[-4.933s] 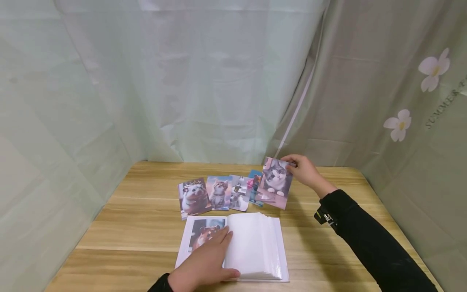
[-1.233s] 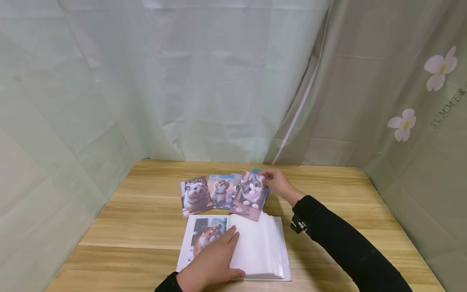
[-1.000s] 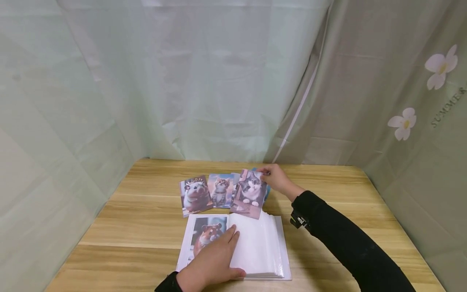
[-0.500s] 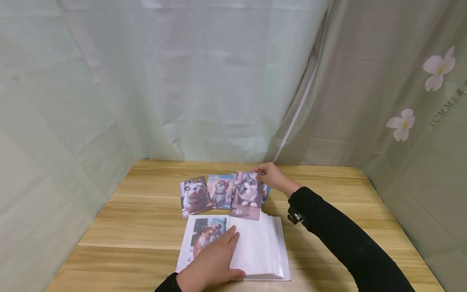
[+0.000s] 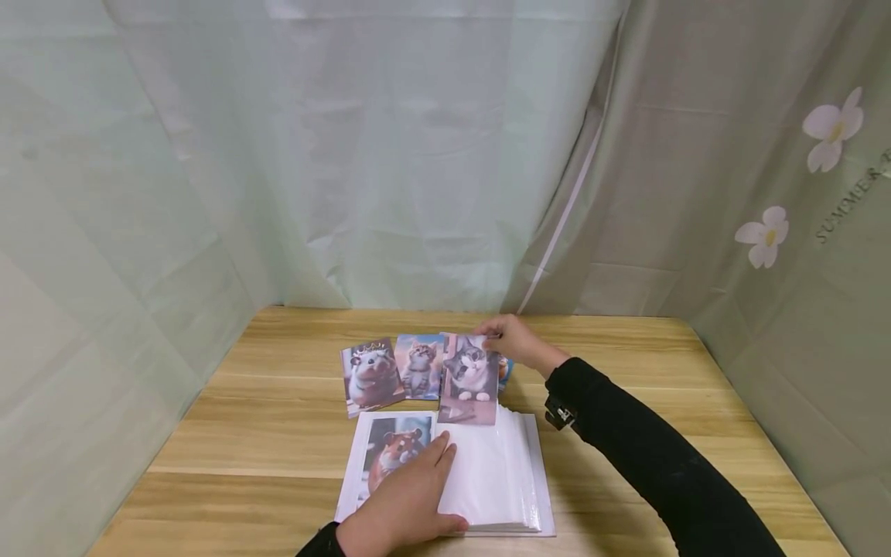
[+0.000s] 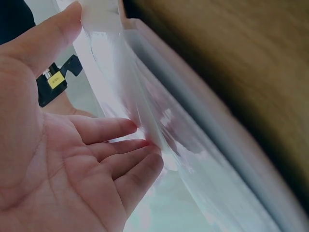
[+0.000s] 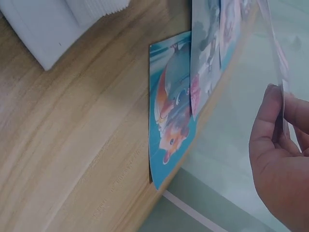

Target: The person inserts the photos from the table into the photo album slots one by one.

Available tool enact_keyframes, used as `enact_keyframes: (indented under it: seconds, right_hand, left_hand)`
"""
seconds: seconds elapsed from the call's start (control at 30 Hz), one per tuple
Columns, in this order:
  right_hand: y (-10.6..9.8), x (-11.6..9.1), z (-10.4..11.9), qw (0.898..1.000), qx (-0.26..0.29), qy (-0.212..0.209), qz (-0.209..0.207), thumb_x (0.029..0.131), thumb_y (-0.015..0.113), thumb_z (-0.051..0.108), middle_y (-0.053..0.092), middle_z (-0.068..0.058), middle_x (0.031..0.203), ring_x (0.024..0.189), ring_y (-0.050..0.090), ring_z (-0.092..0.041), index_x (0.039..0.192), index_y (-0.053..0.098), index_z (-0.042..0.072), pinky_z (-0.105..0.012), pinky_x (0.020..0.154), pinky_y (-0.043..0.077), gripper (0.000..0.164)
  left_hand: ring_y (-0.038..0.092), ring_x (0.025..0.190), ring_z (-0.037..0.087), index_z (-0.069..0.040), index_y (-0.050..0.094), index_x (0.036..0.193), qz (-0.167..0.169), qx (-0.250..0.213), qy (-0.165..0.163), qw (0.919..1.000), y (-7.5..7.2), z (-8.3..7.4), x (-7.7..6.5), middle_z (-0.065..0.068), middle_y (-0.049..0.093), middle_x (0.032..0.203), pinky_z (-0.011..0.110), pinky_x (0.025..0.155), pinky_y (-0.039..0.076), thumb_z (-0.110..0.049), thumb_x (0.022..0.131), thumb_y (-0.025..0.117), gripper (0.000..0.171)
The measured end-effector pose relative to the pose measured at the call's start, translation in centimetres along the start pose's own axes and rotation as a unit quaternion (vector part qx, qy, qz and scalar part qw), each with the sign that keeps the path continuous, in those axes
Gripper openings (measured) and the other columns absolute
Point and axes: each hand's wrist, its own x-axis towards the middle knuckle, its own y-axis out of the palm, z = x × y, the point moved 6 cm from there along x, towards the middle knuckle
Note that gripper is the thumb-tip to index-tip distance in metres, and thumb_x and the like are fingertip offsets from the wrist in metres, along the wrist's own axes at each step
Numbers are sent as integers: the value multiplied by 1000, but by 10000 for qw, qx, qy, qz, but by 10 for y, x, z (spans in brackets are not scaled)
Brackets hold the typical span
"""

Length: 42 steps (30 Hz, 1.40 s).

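Observation:
An open photo album [image 5: 487,480] lies on the table with its stack of clear sleeves on the right. Its left page shows a hamster photo [image 5: 398,449]. My left hand [image 5: 407,499] rests across the gutter, fingers extended; in the left wrist view the fingertips touch a glossy sleeve [image 6: 159,111]. My right hand [image 5: 518,342] pinches a grey-and-white cat photo [image 5: 469,387] by its upper right corner, between thumb and fingers. That photo is held upright, its lower edge overlapping the top of the album's right page. In the right wrist view the photo [image 7: 277,43] appears edge-on.
Behind the album several loose photos lie in a row: a crowned hamster photo [image 5: 372,377], a kitten photo [image 5: 420,367], and a blue hamster photo [image 7: 171,116] partly hidden in the head view. Curtains [image 5: 418,155] enclose the wooden table [image 5: 244,433] at the back and sides.
My right hand has carried the cat photo leftward from the right of the row, straightened it and lowered it to the right page's top edge. My left hand has stayed on the album.

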Motion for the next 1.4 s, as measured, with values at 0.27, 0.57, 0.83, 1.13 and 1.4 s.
enact_keyframes:
  seconds: [0.27,0.57,0.83,1.13,1.4]
  right_hand:
    - [11,-3,-4,9992,108,70,366,95,65,-1,70,-12,116,83,64,-14,119,73,6,-27,68,53,27]
    - [19,-11,-4,9959,366,185,810,97,62,-1,73,-7,99,66,63,-27,121,72,5,-44,66,59,27]
    - [26,-11,-11,9944,407,312,923,97,62,-1,67,-16,124,72,59,-17,120,72,3,-47,69,56,26]
    - [35,-18,-11,9937,193,118,1095,95,62,-5,66,-23,123,65,53,-9,117,73,0,-27,57,47,25]
    - [39,-24,-8,9919,205,57,1249,95,62,-4,71,-4,87,59,51,-9,118,72,0,-24,57,44,26]
  left_hand:
    - [50,134,32,4,44,147,-97,-58,-24,9999,-1,-1,-2,22,37,156,39,104,48,-61,78,77,100]
    - [51,132,33,4,44,147,-56,-29,-19,10000,0,0,0,22,36,156,40,103,49,-63,78,76,101]
    - [51,132,34,3,43,148,-37,-155,-90,9998,-1,0,-1,22,35,156,42,103,49,-62,77,77,102]
    - [50,133,33,2,43,149,-15,-147,-101,9998,0,0,-1,21,35,157,43,103,48,-62,77,77,101]
    - [49,134,33,2,43,149,28,-181,-124,9998,0,0,0,21,33,158,43,104,48,-62,78,77,102]
